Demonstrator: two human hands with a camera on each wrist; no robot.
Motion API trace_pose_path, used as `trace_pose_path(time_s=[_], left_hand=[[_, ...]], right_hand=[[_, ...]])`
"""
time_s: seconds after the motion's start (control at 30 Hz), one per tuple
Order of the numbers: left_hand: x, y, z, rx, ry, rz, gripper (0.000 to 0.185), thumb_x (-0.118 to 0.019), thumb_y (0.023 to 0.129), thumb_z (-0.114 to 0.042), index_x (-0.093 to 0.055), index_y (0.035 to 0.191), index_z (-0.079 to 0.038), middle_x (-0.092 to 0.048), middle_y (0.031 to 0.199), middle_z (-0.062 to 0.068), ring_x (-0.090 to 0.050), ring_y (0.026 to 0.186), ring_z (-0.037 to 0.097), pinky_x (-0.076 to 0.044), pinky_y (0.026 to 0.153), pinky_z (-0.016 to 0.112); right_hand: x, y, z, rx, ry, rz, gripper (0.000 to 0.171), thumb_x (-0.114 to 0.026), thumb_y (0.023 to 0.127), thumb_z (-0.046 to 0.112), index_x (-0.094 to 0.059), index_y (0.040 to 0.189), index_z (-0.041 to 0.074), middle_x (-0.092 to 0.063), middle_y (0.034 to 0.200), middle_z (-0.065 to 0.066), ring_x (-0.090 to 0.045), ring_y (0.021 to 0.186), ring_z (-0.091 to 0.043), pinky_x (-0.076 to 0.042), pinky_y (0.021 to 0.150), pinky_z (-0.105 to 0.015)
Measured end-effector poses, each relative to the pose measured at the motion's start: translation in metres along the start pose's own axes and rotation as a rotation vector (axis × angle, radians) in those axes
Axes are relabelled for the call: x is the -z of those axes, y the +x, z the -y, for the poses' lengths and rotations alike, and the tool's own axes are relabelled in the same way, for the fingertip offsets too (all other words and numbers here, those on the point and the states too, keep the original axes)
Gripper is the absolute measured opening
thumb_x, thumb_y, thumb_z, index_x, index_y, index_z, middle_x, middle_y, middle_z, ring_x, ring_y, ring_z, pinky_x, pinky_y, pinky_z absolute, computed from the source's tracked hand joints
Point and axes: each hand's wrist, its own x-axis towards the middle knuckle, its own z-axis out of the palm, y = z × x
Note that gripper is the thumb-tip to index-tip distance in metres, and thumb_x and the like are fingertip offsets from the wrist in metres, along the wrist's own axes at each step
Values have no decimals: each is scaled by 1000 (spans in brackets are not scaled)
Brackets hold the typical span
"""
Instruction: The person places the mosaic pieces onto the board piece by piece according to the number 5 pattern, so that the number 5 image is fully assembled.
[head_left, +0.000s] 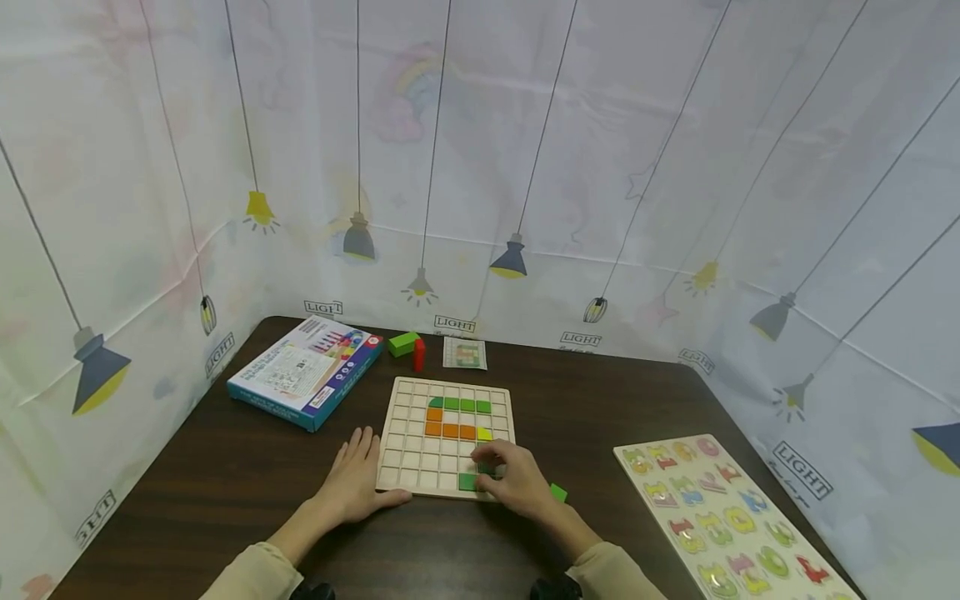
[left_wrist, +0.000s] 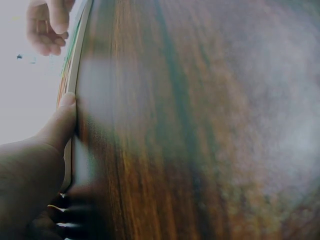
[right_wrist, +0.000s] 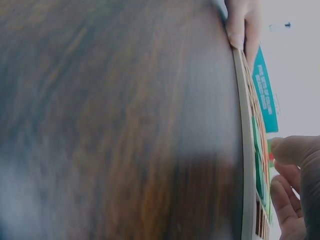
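Observation:
A wooden grid board (head_left: 408,460) lies in the middle of the table. It carries a row of green tiles (head_left: 467,406), orange tiles (head_left: 450,431), a yellow tile (head_left: 484,434) and a green tile (head_left: 467,482) near its front edge. My left hand (head_left: 351,479) lies with straight fingers beside the board's left side, thumb at its front corner. Over the lower right of the board is my right hand (head_left: 517,479), fingers loosely bent and partly covering another green tile. In the right wrist view, a gap shows between its thumb (right_wrist: 290,149) and fingers, with nothing visible between them.
A blue-edged box (head_left: 300,371) lies at the back left. Green blocks (head_left: 403,343), a red block (head_left: 419,355) and a pattern card (head_left: 465,353) are behind the board. One green piece (head_left: 558,492) is by the right wrist. At right lies an animal-picture board (head_left: 720,508).

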Motion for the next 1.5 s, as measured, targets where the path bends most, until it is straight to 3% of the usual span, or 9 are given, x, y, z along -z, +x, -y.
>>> trace_pose_path(time_s=[0.2,0.37,0.53,0.97,1.5], left_hand=[[1,0,-1,-3,1,0,111,-66,75,-65,-26,141,15,-22,146,35,-15,137,46,-16,108,58],[2,0,-1,1,9,4,111,-65,75,-65,-26,141,15,-21,147,34,-14,138,45,-15,108,58],[3,-2,-2,-2,7,-1,109,-66,76,-63,-27,141,15,-21,146,35,-14,137,46,-15,108,59],[1,-1,0,-8,8,-10,109,-66,76,-64,-27,141,15,-22,146,35,-14,137,46,-15,107,59],[2,-1,-2,-6,11,-1,110,-65,75,-65,-27,141,15,-22,146,35,-15,137,46,-16,107,59]], right_hand=[[11,-7,-7,-42,-1,-78,28,-74,78,-1,-64,104,1,-66,95,-7,-64,83,-22,-54,70,-38],[22,-18,-12,-138,-15,-87,25,-72,80,-1,-65,104,4,-66,97,-2,-63,86,-17,-53,74,-37],[32,-31,-19,-167,-43,-85,26,-71,79,-3,-66,102,6,-66,97,-1,-63,86,-16,-53,75,-35],[50,-53,-30,-208,-49,31,32,-76,77,5,-63,106,8,-65,98,1,-60,85,-12,-51,75,-30],[48,-56,-32,-215,-32,97,34,-77,75,6,-63,106,10,-64,94,5,-59,82,-10,-51,73,-28]])
